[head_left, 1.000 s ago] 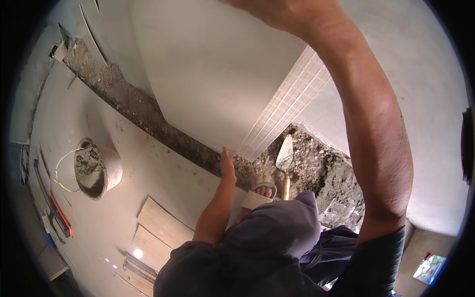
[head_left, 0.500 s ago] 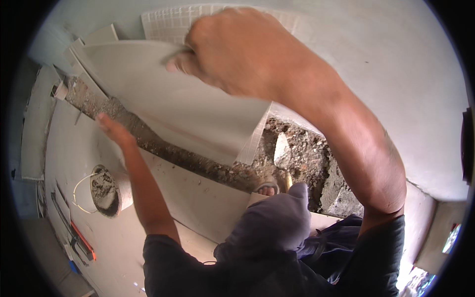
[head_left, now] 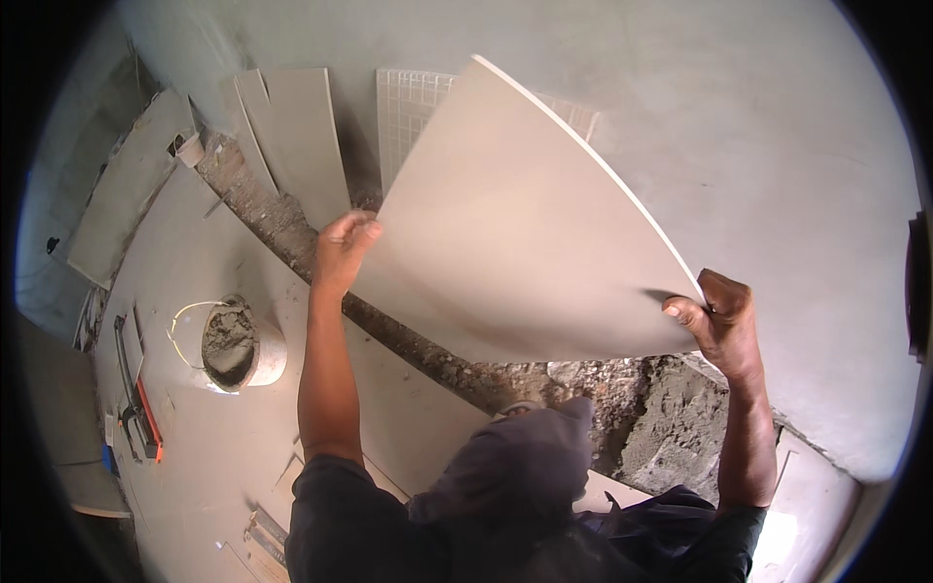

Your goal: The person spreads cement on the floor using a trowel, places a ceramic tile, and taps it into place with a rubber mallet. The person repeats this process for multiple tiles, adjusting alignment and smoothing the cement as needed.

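Left hand: raised, with curled fingers at left edge of tile; whether pinching, not discernible.
Right hand: upright, pinching right corner, thumb on face.
Tile: tilted, between hands.

Arms outstretched, left fingers and right fingers bent.
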The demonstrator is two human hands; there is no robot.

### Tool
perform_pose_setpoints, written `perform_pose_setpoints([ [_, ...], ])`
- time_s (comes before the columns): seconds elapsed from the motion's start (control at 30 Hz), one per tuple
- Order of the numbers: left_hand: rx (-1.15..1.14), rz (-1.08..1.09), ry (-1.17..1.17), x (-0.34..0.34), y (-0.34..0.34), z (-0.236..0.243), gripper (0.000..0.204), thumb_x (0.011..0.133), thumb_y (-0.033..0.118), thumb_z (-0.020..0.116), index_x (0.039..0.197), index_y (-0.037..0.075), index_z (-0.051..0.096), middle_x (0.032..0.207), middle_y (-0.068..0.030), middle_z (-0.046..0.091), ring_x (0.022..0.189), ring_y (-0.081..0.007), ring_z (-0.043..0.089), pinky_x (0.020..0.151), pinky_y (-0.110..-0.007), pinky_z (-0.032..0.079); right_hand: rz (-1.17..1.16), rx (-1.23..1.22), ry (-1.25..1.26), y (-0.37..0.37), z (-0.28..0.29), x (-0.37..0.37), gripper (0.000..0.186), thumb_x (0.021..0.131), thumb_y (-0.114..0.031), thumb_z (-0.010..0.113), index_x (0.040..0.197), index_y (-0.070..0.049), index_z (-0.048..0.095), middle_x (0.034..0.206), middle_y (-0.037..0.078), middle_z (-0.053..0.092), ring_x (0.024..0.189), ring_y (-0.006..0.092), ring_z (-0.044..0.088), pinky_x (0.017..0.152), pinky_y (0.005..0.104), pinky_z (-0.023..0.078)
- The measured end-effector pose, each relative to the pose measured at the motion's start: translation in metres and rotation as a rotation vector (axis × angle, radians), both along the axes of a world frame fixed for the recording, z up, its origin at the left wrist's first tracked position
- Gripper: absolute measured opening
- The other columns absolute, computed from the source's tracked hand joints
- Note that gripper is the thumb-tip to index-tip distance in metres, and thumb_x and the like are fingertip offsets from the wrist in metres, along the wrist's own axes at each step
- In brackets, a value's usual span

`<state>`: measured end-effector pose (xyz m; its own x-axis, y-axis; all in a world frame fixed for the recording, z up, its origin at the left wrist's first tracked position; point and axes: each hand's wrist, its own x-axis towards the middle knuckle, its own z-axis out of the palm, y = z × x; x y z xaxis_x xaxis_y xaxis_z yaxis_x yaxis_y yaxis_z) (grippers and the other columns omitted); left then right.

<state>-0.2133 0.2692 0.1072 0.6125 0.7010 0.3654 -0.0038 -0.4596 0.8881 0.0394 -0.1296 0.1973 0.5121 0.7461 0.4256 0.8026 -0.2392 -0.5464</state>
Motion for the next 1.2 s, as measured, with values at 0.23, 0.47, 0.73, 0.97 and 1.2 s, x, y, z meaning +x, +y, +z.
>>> perform_pose_setpoints([
  [0.23,0.151,-0.153,0.099,0.014,-0.064,0.029,0.021,0.084,0.017,0.076,0.077,-0.001,0.065,0.071,0.0015,0.055,0.070,-0.0074,0.049,0.065,-0.025,0.042,-0.123,-0.051,0.034,-0.068,-0.038,0.023,0.052,0.079,-0.042,0.077,0.072,0.004,0.055,0.063,0.007,0.050,0.057,0.0147,0.044,0.051,0.0345,0.040],
  [0.47,0.282,-0.235,0.064,0.019,-0.135,0.041,0.016,0.075,0.010,0.081,0.075,0.001,0.068,0.069,-0.0030,0.059,0.064,-0.0140,0.052,0.060,-0.029,0.041,-0.283,-0.018,0.219,-0.115,-0.075,0.019,0.039,0.082,-0.027,0.078,0.100,0.004,0.063,0.079,0.012,0.062,0.075,0.0155,0.055,0.068,0.0328,0.048],
  [0.73,0.403,-0.400,0.087,-0.012,-0.150,0.024,0.019,0.084,0.020,0.074,0.091,0.003,0.070,0.080,-0.0075,0.067,0.076,-0.0204,0.060,0.075,-0.032,0.046,-0.286,-0.178,0.200,-0.155,-0.096,0.024,0.028,0.083,-0.020,0.077,0.097,0.001,0.067,0.089,0.008,0.070,0.084,0.0132,0.062,0.077,0.0299,0.050],
  [0.97,-0.431,0.708,-0.379,-0.157,0.008,-0.170,0.053,0.103,0.046,0.035,0.116,-0.001,0.057,0.111,-0.0121,0.065,0.104,-0.0229,0.062,0.093,-0.038,0.047,-0.161,-0.184,0.188,-0.187,-0.108,0.015,0.040,0.089,-0.036,0.062,0.101,0.002,0.062,0.103,0.015,0.063,0.102,0.0263,0.061,0.090,0.0354,0.048],
  [1.2,-0.765,0.323,0.093,-0.154,-0.085,-0.299,0.039,0.099,0.031,0.050,0.130,0.007,0.051,0.118,-0.0101,0.061,0.106,-0.0212,0.060,0.095,-0.039,0.049,-0.180,-0.198,0.150,-0.206,-0.118,0.010,0.047,0.089,-0.041,0.062,0.105,0.003,0.061,0.104,0.015,0.063,0.105,0.0270,0.061,0.091,0.0357,0.048],
])
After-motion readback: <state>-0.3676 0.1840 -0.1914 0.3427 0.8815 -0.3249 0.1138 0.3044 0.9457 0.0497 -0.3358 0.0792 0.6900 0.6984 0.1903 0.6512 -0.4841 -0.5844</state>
